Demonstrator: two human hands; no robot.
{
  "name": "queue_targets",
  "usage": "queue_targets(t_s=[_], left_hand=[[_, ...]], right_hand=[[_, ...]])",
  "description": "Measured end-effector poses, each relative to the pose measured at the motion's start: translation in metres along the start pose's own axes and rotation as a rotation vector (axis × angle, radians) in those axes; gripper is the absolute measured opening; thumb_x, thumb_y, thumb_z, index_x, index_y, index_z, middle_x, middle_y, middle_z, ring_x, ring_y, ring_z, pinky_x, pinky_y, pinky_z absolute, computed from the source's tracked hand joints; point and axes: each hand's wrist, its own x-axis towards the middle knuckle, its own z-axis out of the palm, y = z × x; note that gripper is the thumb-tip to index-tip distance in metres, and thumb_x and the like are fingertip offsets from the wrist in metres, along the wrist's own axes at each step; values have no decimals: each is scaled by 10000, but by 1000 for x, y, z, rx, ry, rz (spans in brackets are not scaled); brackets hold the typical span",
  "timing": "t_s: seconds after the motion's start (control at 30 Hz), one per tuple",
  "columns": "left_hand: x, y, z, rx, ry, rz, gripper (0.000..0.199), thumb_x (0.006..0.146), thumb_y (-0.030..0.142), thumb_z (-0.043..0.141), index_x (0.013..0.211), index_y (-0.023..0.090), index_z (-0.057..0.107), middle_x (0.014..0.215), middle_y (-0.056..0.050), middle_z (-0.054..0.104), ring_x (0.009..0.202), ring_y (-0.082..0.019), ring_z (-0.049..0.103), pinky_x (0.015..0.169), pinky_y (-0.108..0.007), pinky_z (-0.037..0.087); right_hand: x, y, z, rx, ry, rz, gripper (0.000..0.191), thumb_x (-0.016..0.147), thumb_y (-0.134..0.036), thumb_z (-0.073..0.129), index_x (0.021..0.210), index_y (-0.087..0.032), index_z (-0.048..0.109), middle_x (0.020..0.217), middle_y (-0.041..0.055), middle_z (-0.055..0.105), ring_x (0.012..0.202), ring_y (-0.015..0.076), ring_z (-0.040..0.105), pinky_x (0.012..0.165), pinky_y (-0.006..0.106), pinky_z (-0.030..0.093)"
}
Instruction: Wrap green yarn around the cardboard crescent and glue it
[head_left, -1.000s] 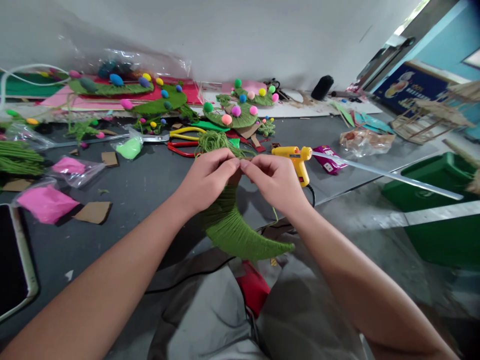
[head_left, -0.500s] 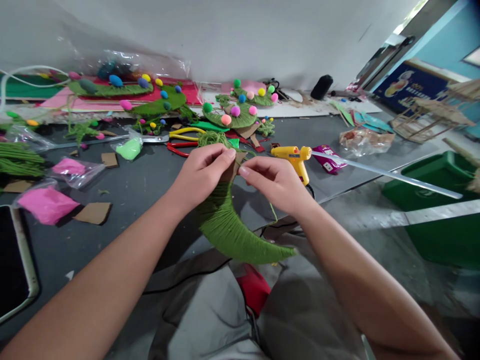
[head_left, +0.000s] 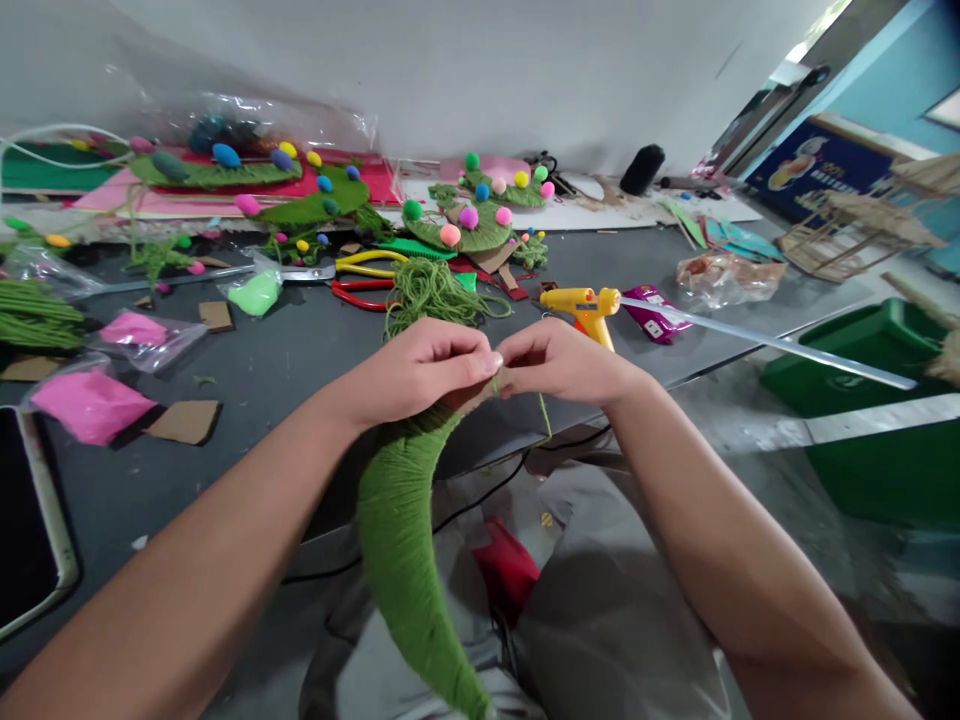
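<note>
A curved crescent wrapped in green yarn (head_left: 409, 530) hangs over the table edge, its lower tip above my lap. Bare brown cardboard shows at its upper end. My left hand (head_left: 424, 372) is closed on that end, thumb against the fingers. My right hand (head_left: 559, 362) pinches at the cardboard tip, fingertips almost touching the left thumb; a thin strand of green yarn hangs below it. Behind my hands lies a loose pile of green yarn (head_left: 435, 292). The yellow glue gun (head_left: 589, 308) rests just beyond my right hand, with a long clear stick in it.
Red-handled and yellow-handled tools (head_left: 367, 264) lie behind the yarn. Green pieces with coloured balls (head_left: 472, 230) line the back. Pink clay bags (head_left: 94, 402), cardboard scraps (head_left: 184, 422) and a phone (head_left: 34, 520) are at left. A green bin (head_left: 862, 360) stands right.
The crescent has swung, its lower tip now pointing down toward my lap instead of right. Both hands have moved slightly down and closer together, uncovering more of the yarn pile.
</note>
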Motion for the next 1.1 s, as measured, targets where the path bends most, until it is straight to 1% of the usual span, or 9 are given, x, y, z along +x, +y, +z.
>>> queue_targets(t_s=[0.13, 0.23, 0.3, 0.43, 0.57, 0.7, 0.83, 0.97, 1.1], left_hand=[[3, -5, 3, 144, -120, -65, 294, 903, 367, 574, 678, 178, 591, 577, 19, 554, 516, -101, 461, 489, -231, 351], [6, -11, 6, 282, -121, -86, 304, 907, 400, 555, 709, 179, 618, 615, 7, 617, 537, -118, 509, 497, -231, 373], [7, -14, 7, 316, -102, -89, 318, 921, 419, 530, 734, 179, 624, 643, 4, 635, 552, -123, 522, 496, -230, 374], [7, -16, 7, 312, -95, -84, 317, 934, 422, 514, 745, 181, 594, 664, 12, 621, 577, -125, 529, 524, -232, 386], [7, -16, 5, 302, -70, -76, 308, 941, 409, 502, 751, 179, 583, 675, 6, 609, 596, -133, 538, 545, -238, 401], [8, -15, 5, 282, -24, -86, 323, 946, 397, 486, 725, 174, 563, 661, 3, 591, 581, -125, 516, 538, -234, 395], [8, -14, 4, 291, 25, -75, 335, 947, 382, 484, 694, 170, 539, 634, 15, 546, 563, -107, 463, 522, -226, 362], [10, -15, 4, 290, 65, -77, 337, 945, 379, 478, 687, 167, 525, 631, 20, 525, 579, -104, 447, 542, -229, 357], [14, -19, 6, 239, 139, -122, 307, 916, 346, 489, 676, 159, 532, 620, 24, 497, 575, -100, 415, 533, -229, 328]], right_hand=[[-1, -8, -12, -222, 13, 65, 144, 808, -260, 678, 845, -198, 803, 703, -15, 709, 637, 105, 574, 609, 229, 434], [-1, -18, -16, -292, 47, 88, 146, 795, -228, 654, 794, -199, 798, 694, -12, 693, 616, 102, 531, 557, 232, 392], [0, -23, -16, -305, 69, 108, 161, 790, -222, 635, 740, -191, 785, 655, -10, 660, 580, 95, 484, 517, 241, 346], [4, -26, -11, -242, 161, 121, 204, 800, -232, 603, 690, -173, 764, 595, -6, 592, 539, 84, 436, 484, 251, 297], [2, -26, -3, -177, 213, 99, 203, 820, -240, 591, 732, -170, 760, 621, -3, 588, 555, 84, 444, 488, 245, 299], [-5, -24, 4, -124, 328, 96, 181, 831, -259, 606, 759, -163, 742, 601, -11, 553, 545, 84, 421, 488, 248, 282], [-11, -24, 10, -79, 427, 65, 197, 866, -292, 605, 813, -149, 731, 658, -3, 563, 553, 82, 416, 491, 245, 283], [-12, -27, 14, -100, 394, 23, 216, 894, -310, 606, 850, -127, 712, 652, -10, 536, 572, 83, 417, 506, 236, 299], [-11, -29, 23, -217, 329, -66, 215, 929, -304, 578, 854, -134, 685, 669, -18, 537, 589, 81, 421, 529, 229, 318]])
